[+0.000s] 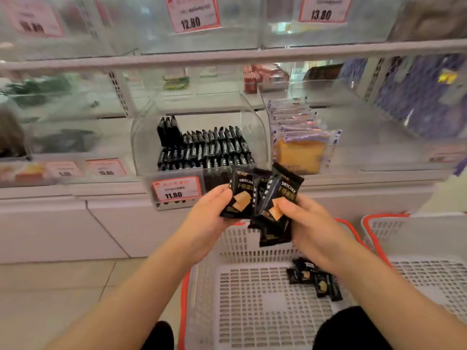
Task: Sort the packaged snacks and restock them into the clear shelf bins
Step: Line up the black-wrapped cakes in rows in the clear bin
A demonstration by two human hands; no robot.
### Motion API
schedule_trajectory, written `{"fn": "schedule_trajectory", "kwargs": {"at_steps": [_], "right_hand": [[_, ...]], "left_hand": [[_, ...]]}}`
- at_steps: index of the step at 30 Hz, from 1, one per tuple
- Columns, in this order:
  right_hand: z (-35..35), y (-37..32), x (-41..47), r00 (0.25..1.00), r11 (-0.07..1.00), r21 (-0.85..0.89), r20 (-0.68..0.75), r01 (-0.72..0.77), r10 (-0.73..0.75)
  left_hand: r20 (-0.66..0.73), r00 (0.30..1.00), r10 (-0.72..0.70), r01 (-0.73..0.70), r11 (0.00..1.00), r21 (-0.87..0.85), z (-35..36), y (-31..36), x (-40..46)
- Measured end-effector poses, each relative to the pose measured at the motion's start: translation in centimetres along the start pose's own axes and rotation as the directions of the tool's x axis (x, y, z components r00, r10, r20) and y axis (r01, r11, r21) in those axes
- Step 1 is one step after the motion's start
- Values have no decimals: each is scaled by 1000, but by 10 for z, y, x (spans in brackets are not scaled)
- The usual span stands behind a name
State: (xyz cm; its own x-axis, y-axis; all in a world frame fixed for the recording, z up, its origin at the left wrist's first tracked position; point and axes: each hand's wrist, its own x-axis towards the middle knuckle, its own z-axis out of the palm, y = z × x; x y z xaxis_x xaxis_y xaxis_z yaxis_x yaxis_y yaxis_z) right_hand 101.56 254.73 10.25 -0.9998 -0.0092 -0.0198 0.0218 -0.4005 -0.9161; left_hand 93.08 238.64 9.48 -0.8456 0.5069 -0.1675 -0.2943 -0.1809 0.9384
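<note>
Both hands hold a bunch of black snack packets [262, 198] printed "DRYCAKE" above a white basket. My left hand [209, 213] grips the left packet, thumb on its face. My right hand [308, 223] grips the right packets, and one packet hangs below the bunch. Straight ahead, a clear shelf bin [141, 137] holds rows of the same black packets [207, 147] standing on edge. A few more black packets [316, 279] lie in the basket's right side.
The white basket with an orange rim [242, 294] sits on the floor below my hands, a second one [417, 248] to its right. A neighbouring bin holds yellow cake packs [300, 147]. Price tags [177, 189] hang on the bin fronts. My dark-clothed knees show at the bottom.
</note>
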Motion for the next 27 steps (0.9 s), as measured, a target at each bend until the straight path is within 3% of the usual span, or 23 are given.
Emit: {"fn": "schedule_trajectory", "kwargs": {"at_steps": [6, 12, 15, 19, 22, 24, 27], "right_hand": [[58, -1, 25, 988, 978, 143, -71, 149, -140], [87, -1, 53, 975, 990, -82, -182, 118, -131], [99, -8, 74, 981, 995, 43, -174, 92, -83], [107, -21, 108, 992, 995, -54, -86, 85, -89], [105, -29, 136, 997, 985, -167, -57, 36, -46], [98, -34, 157, 995, 952, -304, -99, -25, -6], [88, -42, 192, 981, 824, -550, -192, -135, 33]], "left_hand": [[-70, 979, 194, -200, 975, -92, -9, 17, -8], [-194, 946, 261, -272, 962, -36, -21, 35, -7], [-240, 918, 315, -323, 946, 8, -29, 57, 2], [-162, 904, 394, -369, 914, 167, -47, 79, 17], [-37, 941, 337, -302, 883, 361, -59, 94, 31], [-30, 938, 346, -246, 723, 645, -69, 108, 47], [4, 898, 439, -130, 258, 957, -83, 127, 76]]}}
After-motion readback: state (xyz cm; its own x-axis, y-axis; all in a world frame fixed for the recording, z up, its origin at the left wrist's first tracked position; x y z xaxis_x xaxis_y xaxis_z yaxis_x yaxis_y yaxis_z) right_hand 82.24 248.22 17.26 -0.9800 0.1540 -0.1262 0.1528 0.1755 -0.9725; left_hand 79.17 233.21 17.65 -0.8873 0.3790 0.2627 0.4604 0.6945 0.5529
